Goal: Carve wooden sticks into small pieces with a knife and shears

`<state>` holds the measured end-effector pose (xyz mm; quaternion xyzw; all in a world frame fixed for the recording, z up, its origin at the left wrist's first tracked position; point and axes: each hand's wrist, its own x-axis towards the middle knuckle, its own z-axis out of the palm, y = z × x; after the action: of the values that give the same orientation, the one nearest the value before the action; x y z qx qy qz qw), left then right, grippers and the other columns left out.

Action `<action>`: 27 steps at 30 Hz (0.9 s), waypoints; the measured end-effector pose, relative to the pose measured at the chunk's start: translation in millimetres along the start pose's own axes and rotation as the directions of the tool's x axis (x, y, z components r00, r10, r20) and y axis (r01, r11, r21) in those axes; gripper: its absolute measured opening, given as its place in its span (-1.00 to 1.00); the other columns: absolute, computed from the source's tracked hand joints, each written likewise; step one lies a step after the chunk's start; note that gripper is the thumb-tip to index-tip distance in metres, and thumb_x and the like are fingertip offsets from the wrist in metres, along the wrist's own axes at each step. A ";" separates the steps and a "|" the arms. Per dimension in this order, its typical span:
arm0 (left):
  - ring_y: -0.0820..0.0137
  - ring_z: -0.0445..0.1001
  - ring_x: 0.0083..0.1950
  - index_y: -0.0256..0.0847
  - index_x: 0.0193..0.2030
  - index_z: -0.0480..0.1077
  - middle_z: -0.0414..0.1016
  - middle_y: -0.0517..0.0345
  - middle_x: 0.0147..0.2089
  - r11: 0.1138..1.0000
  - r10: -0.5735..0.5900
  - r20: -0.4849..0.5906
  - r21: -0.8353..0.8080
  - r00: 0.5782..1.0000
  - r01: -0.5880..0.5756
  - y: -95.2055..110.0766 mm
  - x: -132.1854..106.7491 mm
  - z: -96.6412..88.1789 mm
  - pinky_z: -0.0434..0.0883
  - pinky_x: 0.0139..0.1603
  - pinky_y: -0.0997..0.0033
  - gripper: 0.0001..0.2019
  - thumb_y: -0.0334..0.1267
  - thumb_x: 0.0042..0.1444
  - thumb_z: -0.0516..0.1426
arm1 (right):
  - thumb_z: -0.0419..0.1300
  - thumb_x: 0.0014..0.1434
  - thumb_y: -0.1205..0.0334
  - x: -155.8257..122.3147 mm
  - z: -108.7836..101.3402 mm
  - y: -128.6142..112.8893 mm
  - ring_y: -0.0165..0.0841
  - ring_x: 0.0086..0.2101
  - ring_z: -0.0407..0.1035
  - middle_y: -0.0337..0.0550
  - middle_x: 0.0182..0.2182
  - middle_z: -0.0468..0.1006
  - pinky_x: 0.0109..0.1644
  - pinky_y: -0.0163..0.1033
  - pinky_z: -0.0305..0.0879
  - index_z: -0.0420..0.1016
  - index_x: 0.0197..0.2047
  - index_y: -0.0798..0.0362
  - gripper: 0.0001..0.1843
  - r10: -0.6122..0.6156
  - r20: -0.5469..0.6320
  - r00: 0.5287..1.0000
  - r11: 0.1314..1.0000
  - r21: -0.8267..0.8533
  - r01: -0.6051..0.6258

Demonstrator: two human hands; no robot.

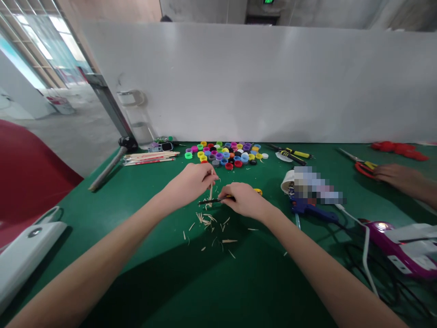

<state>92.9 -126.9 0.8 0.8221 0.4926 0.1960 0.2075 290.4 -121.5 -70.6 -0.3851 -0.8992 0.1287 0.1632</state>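
My left hand [191, 181] is closed around a thin wooden stick [211, 191] that stands upright with its lower end on the green table [143, 214]. My right hand [243, 199] grips a yellow-handled knife [213, 200], whose dark blade points left and touches the stick near its base. Pale wood shavings [209, 224] lie scattered on the table just below both hands.
Several coloured bottle caps [225, 153] sit at the back, with a bundle of sticks [150, 157] to their left and screwdrivers [290, 154] to their right. A blue glue gun [309, 207], cables and a purple device [403, 248] lie on the right. Another person's hand [398, 176] rests by red scissors [362, 165].
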 end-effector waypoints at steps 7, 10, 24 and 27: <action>0.47 0.40 -0.46 -0.18 -0.36 0.33 0.48 0.17 -0.46 0.998 0.018 -0.039 0.065 0.999 -0.015 1.6 -0.8 5.8 0.24 -0.49 0.46 -0.75 -0.14 0.21 -0.07 | 0.11 0.14 0.33 -4.6 4.1 -1.8 -0.36 -0.30 0.34 -0.20 -0.33 0.53 -0.32 -0.29 0.14 0.43 -0.29 0.02 -0.91 -0.042 0.015 0.999 0.999 -0.028 0.042; 0.47 0.40 -0.45 -0.18 -0.36 0.32 0.48 0.18 -0.45 0.997 0.027 -0.021 0.067 0.999 -0.026 1.0 -0.3 4.7 0.24 -0.48 0.46 -0.76 -0.15 0.21 -0.07 | 0.11 0.14 0.35 -7.6 4.6 -4.5 -0.37 -0.30 0.32 -0.21 -0.32 0.52 -0.33 -0.30 0.13 0.41 -0.29 0.02 -0.92 -0.047 0.012 0.999 0.998 -0.040 0.047; 0.48 0.43 -0.43 -0.18 -0.34 0.36 0.51 0.19 -0.42 1.000 0.023 0.014 0.020 1.000 -0.024 -1.3 -1.4 -1.8 0.28 -0.44 0.46 -0.74 -0.17 0.22 -0.08 | 0.04 0.19 0.39 -13.4 0.0 -0.9 -0.34 -0.25 0.26 -0.15 -0.31 0.48 -0.23 -0.25 0.19 0.37 -0.25 0.07 -0.89 -0.132 -0.087 0.987 0.991 -0.049 0.128; 0.48 0.44 -0.43 -0.19 -0.34 0.37 0.52 0.18 -0.41 1.000 0.025 0.018 0.011 1.000 -0.025 -1.5 -1.7 -1.7 0.28 -0.44 0.46 -0.73 -0.17 0.22 -0.09 | 0.04 0.20 0.39 -13.1 0.2 -1.9 -0.34 -0.25 0.27 -0.14 -0.31 0.49 -0.22 -0.25 0.19 0.38 -0.25 0.08 -0.89 -0.138 -0.092 0.986 0.989 -0.063 0.133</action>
<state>90.1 -127.4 1.2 0.8310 0.4816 0.1884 0.2049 297.6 -132.5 -72.6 -0.3333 -0.9176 0.0733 0.2037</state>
